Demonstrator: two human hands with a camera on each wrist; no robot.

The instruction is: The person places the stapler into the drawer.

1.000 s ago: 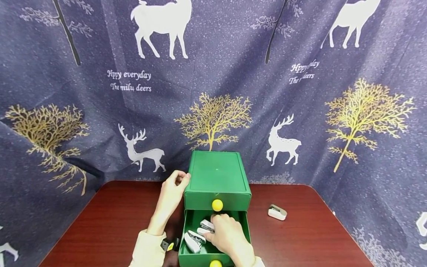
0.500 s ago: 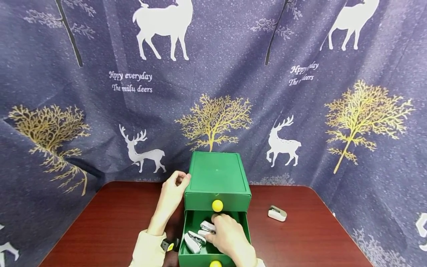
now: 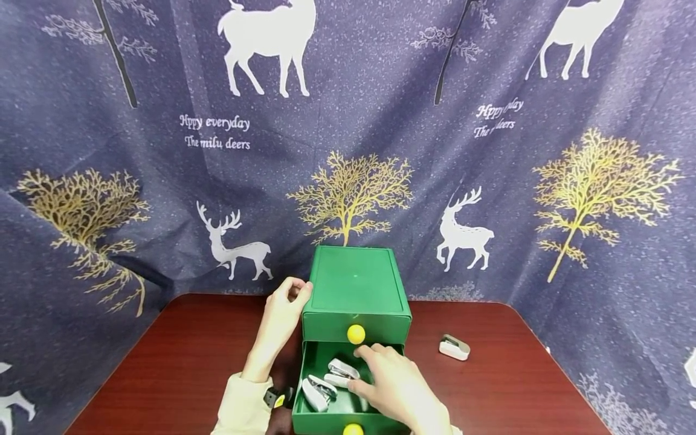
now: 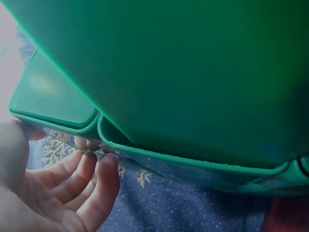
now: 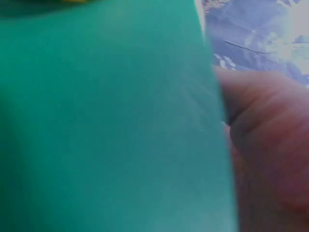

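Note:
A green drawer cabinet stands on the table with its lower drawer pulled out. Inside lie two white staplers: one stapler in the left front corner, the other stapler farther back toward the middle. My right hand is over the drawer's right half, thumb and fingers spread apart with nothing between them. Part of the drawer is hidden beneath it. My left hand touches the cabinet's left side with loosely bent fingers, seen close up next to the green edge in the left wrist view.
Another white stapler lies on the dark red table right of the cabinet. Yellow round knobs, such as the upper knob, stick out from the drawer fronts. A patterned cloth hangs behind the table.
My right hand has drawn back to the right inside the drawer and its fingers have spread, showing more of the middle stapler. The left hand stays at the cabinet's side.

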